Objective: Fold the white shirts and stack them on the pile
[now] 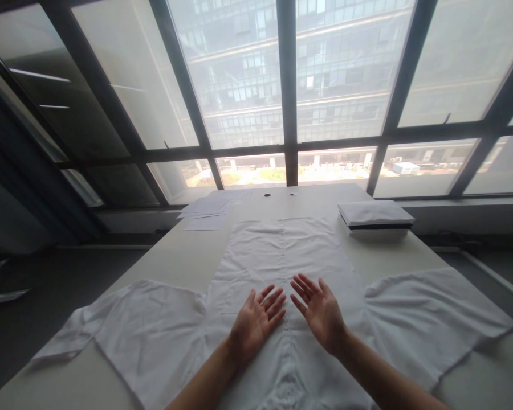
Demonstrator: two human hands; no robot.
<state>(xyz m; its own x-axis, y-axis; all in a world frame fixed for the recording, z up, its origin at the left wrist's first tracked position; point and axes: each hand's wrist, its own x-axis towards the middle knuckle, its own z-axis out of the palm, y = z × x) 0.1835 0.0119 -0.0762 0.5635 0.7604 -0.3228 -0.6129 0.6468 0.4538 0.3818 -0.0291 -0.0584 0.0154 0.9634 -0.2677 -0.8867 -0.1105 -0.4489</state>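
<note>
A white button-front shirt [256,256] lies spread on the table, its body stretching away from me and a sleeve out to each side. Its button line runs down the middle, and the cloth is wrinkled in places. My left hand [256,319] is over the shirt just left of the buttons, palm up, fingers stretched out. On the other side of that line is my right hand [318,313], also palm up with fingers apart. Neither hand holds anything. Whether they touch the cloth I cannot tell.
The white table [166,267] reaches to a large framed window [337,74]. Loose paper sheets [209,208] lie at its far left. A stack of folded white cloth [375,213] with a dark layer sits at the far right. A dark curtain [29,154] hangs at left.
</note>
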